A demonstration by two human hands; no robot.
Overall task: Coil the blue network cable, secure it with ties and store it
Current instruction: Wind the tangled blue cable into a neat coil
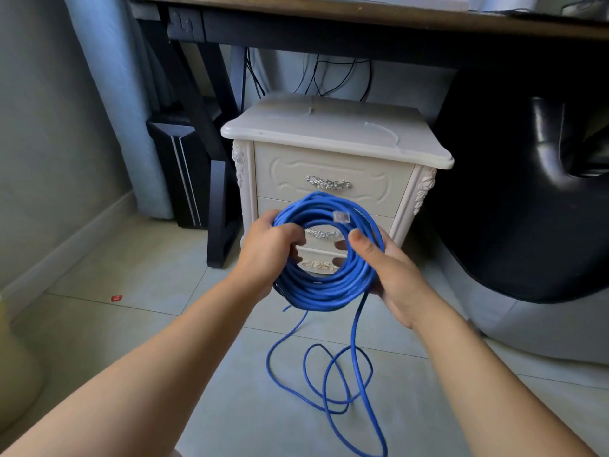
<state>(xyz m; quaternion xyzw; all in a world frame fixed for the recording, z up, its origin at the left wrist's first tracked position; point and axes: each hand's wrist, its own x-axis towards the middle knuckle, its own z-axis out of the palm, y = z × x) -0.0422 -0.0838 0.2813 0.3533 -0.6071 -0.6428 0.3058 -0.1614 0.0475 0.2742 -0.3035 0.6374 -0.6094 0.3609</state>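
The blue network cable is wound into a round coil held upright in front of me. My left hand grips the coil's left side with fingers curled through the ring. My right hand holds the right side, thumb pressed over the strands. A clear plug shows at the top of the coil. The loose end of the cable hangs from the coil and lies in loops on the floor. Pale cable ties lie on top of the white cabinet.
A cream bedside cabinet with drawers stands just behind the coil, under a wooden desk. A black computer tower and a desk leg are at left, a black chair at right. The floor is tiled.
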